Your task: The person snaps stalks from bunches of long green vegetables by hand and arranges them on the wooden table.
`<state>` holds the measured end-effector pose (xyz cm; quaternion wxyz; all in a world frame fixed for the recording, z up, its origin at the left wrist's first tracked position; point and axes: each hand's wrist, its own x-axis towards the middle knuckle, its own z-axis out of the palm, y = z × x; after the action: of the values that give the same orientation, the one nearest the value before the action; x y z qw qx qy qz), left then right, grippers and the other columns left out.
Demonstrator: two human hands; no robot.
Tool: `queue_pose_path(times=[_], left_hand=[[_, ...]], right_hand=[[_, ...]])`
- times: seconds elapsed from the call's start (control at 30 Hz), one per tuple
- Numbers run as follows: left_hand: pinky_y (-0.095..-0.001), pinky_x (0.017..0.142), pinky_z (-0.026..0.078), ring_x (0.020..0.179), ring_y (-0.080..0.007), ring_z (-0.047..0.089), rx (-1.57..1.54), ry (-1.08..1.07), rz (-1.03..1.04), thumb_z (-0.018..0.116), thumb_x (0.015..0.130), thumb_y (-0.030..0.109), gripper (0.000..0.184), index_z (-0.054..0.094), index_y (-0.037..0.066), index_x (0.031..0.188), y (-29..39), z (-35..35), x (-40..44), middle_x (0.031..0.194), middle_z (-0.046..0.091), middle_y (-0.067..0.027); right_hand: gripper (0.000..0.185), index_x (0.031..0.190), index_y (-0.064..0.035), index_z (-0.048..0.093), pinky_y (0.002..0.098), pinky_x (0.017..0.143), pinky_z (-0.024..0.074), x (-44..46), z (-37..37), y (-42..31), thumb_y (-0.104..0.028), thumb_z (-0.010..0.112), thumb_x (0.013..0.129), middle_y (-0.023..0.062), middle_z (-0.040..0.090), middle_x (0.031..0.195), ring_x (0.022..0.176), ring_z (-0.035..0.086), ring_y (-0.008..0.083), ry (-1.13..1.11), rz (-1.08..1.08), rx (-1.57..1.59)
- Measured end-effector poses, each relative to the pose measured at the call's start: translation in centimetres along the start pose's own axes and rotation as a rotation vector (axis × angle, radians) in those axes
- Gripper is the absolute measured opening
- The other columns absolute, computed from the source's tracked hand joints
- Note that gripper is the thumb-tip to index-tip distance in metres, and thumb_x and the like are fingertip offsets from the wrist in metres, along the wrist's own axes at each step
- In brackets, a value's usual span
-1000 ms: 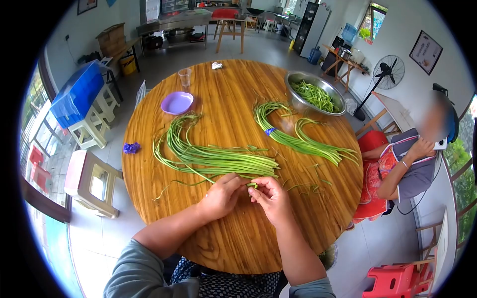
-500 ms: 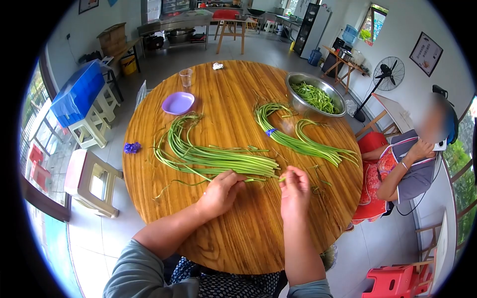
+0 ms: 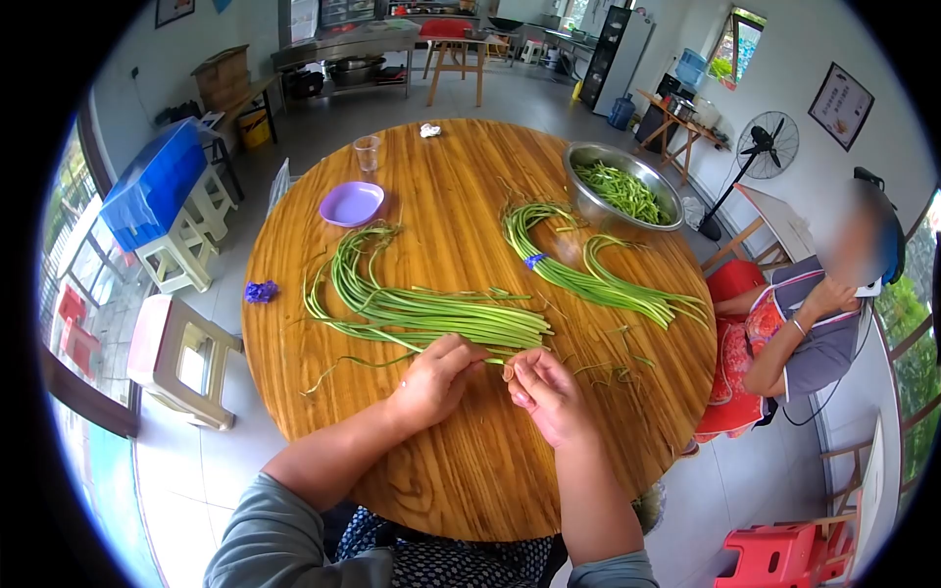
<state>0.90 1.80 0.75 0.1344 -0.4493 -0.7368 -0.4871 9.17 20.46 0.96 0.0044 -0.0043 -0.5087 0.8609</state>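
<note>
A loose bunch of long garlic scapes lies curved across the wooden table, its pale cut ends pointing right. At the near edge of this bunch, my left hand is closed around one garlic scape. My right hand pinches the end of that same scape, just right of the left fingers. Farther right rests a second bunch of scapes, held by a blue band. Behind it stands a steel bowl containing short green pieces.
Toward the back left of the round table are a purple dish, a clear cup and a crumpled white tissue. A crumpled purple item lies at the left edge. Another person sits at right. Thin scraps lie near my right hand.
My right hand has moved left and now meets the scape's end beside my left hand. The green bit it pinched before is no longer visible. My left hand has barely moved.
</note>
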Motion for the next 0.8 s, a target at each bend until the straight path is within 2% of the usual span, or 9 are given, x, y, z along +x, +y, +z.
queue_pose_path(times=[0.17, 0.23, 0.37, 0.53, 0.63, 0.7, 0.8], left_hand=[[-0.0398, 0.071, 0.048, 0.081, -0.0344, 0.058, -0.031, -0.005, 0.007, 0.063, 0.085, -0.004, 0.017, 0.064, 0.003, 0.100, -0.1, 0.1, -0.2, 0.086, 0.058, -0.0142], [-0.0392, 0.073, 0.049, 0.083, -0.0344, 0.058, -0.043, -0.017, 0.009, 0.063, 0.085, -0.004, 0.017, 0.063, 0.003, 0.101, -0.1, 0.0, -0.2, 0.087, 0.058, -0.0144], [-0.0392, 0.073, 0.049, 0.083, -0.0346, 0.058, -0.034, -0.012, 0.026, 0.063, 0.085, -0.004, 0.018, 0.064, 0.003, 0.103, -0.2, 0.0, -0.1, 0.088, 0.059, -0.0143], [-0.0392, 0.074, 0.049, 0.083, -0.0347, 0.059, -0.041, -0.016, 0.032, 0.063, 0.085, -0.003, 0.019, 0.064, 0.004, 0.103, 0.2, -0.2, 0.0, 0.089, 0.059, -0.0144], [-0.0385, 0.075, 0.049, 0.084, -0.0345, 0.059, -0.079, -0.028, -0.006, 0.063, 0.086, -0.003, 0.018, 0.064, 0.003, 0.104, 0.4, -0.2, -0.1, 0.089, 0.060, -0.0143], [-0.0370, 0.075, 0.049, 0.085, -0.0317, 0.060, -0.181, -0.070, -0.136, 0.064, 0.088, 0.000, 0.016, 0.065, 0.002, 0.103, 0.6, -0.2, -0.2, 0.090, 0.061, -0.0138], [-0.0353, 0.074, 0.050, 0.083, -0.0291, 0.062, -0.263, -0.056, -0.175, 0.064, 0.089, 0.000, 0.013, 0.065, 0.002, 0.102, 1.2, -0.1, -0.1, 0.088, 0.062, -0.0131]], right_hand=[[0.010, 0.098, -0.0080, 0.058, 0.0198, 0.057, 0.0323, 0.0, 0.0, 0.5, -0.017, 0.057, 0.099, 0.0016, 0.057, 0.090, 0.065, 0.041, 0.0060, -0.049, 0.047, -0.033], [0.010, 0.098, -0.0083, 0.058, 0.0207, 0.058, 0.0337, 0.0, 0.3, 0.4, -0.018, 0.056, 0.100, 0.0021, 0.057, 0.091, 0.065, 0.041, 0.0062, -0.063, 0.043, 0.117], [0.011, 0.097, -0.0082, 0.059, 0.0212, 0.060, 0.0351, -0.1, 0.8, -0.2, -0.019, 0.055, 0.100, 0.0023, 0.058, 0.091, 0.065, 0.041, 0.0063, -0.009, 0.069, 0.121], [0.003, 0.097, -0.0069, 0.058, 0.0200, 0.059, 0.0353, -0.1, 0.4, 0.2, -0.010, 0.059, 0.097, 0.0027, 0.058, 0.088, 0.065, 0.042, 0.0062, -0.038, 0.084, 0.111], [0.003, 0.097, -0.0066, 0.058, 0.0195, 0.059, 0.0353, 0.0, 0.3, 0.2, -0.006, 0.061, 0.095, 0.0026, 0.058, 0.086, 0.065, 0.043, 0.0064, -0.067, 0.100, 0.143], [0.003, 0.097, -0.0067, 0.058, 0.0196, 0.059, 0.0351, 0.0, 0.4, 0.5, -0.007, 0.061, 0.095, 0.0023, 0.058, 0.086, 0.065, 0.043, 0.0063, -0.088, 0.095, 0.121], [0.004, 0.096, -0.0067, 0.059, 0.0198, 0.058, 0.0348, 0.0, 0.3, 0.9, -0.007, 0.062, 0.094, 0.0017, 0.058, 0.085, 0.066, 0.044, 0.0063, -0.090, 0.093, 0.105]])
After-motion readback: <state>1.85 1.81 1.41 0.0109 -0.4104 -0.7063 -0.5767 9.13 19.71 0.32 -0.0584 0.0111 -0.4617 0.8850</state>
